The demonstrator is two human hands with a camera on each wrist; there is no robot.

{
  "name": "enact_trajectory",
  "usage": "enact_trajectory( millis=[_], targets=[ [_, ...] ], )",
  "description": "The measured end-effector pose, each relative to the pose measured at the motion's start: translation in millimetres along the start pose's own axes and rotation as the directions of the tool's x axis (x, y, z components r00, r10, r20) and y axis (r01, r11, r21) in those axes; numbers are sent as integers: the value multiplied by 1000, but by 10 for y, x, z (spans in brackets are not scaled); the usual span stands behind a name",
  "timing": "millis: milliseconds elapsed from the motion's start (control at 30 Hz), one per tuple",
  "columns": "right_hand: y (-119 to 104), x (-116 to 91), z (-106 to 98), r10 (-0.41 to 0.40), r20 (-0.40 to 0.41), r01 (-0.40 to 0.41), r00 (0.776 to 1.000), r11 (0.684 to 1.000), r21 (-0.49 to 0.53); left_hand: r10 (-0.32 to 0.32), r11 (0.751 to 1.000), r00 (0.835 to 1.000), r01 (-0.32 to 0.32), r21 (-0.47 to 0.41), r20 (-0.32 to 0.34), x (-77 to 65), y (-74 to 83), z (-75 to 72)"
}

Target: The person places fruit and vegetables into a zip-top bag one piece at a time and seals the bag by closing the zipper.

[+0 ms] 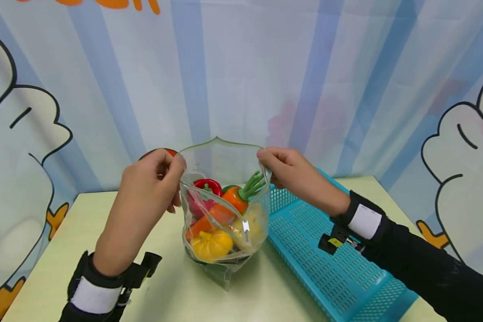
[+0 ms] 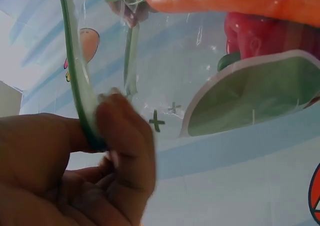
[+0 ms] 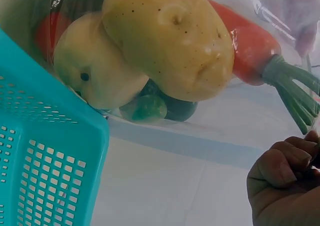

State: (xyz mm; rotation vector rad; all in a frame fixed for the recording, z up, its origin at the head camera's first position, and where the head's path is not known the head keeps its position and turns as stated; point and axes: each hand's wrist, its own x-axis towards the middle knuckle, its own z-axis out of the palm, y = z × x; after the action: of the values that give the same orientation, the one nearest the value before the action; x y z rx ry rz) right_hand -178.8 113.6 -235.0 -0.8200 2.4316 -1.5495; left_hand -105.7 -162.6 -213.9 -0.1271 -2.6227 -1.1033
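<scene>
A clear zip bag [image 1: 221, 272] with a green-edged mouth stands on the table, full of toy vegetables. Among them are a yellow pumpkin [image 1: 211, 246], a carrot with a green top [image 1: 238, 199], a red pepper [image 2: 252, 38] and a potato [image 3: 170, 40]. My left hand [image 1: 150, 181] pinches the left end of the bag's rim between thumb and fingers. At the opposite end, my right hand [image 1: 291, 172] grips the rim. Between both hands the mouth is spread wide. A white zip slider [image 1: 246, 226] hangs on the front edge.
Right of the bag lies a turquoise perforated basket [image 1: 330, 255], partly beneath my right forearm. The pale yellow table [image 1: 165, 281] ends at a printed curtain [image 1: 241, 80] behind. Part of a round red thing [image 1: 171, 152] shows behind my left hand.
</scene>
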Motion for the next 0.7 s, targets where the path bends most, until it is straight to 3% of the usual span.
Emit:
enact_trajectory(
  millis=[167, 400, 700],
  targets=[
    [-14, -3, 31, 7, -12, -7, 1000, 999, -34, -5, 999, 999, 3, 36, 55, 26, -15, 26],
    [-22, -3, 77, -26, -2, 26, 1000, 996, -85, 85, 993, 995, -88, 75, 51, 73, -21, 65],
    [-4, -190, 110, 23, -31, -27, 999, 987, -156, 63, 998, 997, -64, 19, 42, 86, -57, 115]
  ],
)
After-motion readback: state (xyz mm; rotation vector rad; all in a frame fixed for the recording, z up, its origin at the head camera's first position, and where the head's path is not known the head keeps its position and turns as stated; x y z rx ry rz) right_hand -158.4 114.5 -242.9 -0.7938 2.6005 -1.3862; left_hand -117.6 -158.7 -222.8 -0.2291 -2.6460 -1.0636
